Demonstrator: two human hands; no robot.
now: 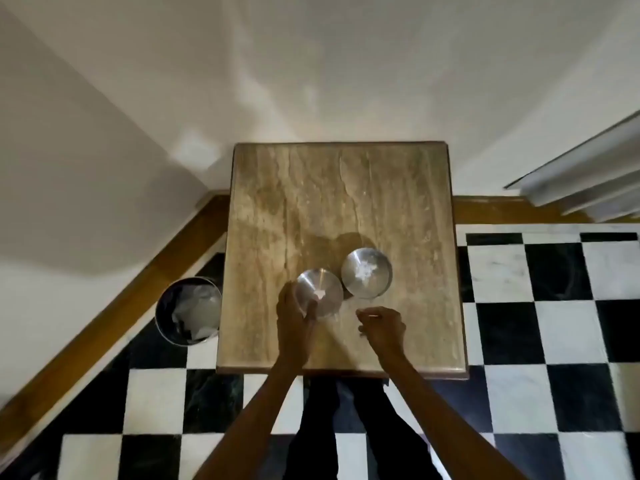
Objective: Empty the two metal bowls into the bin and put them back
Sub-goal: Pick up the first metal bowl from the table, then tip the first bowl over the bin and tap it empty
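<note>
While you stand at the near edge of the stone-topped table (277,188), both of your forearms reach over it from below. Your left hand (294,323) is closed on the near-left rim of the left metal bowl (320,292), thumb (311,311) lying over the rim toward the inside, remaining fingers wrapped round the outer wall. That bowl stands upright on the tabletop, near the middle of its front half, and holds a small white scrap at its bottom. Your right hand (382,329) grips nothing: it is loosely curled, fingertips (362,315) drawn in, held just above or on the table surface; contact cannot be determined from this angle. It sits just near-right of the left bowl and in front of the right metal bowl (366,273), touching neither.

The right bowl stands upright, immediately beside the left bowl on its far-right side; the rims appear to touch or nearly touch. White crumpled matter lies inside it.

The bin (188,311), a round dark metal container, stands on the chequered floor (540,327) against the left side of the table, close to the skirting. Pale crumpled material is visible inside it. Your dark trouser legs (322,427) show below the table edge.
</note>
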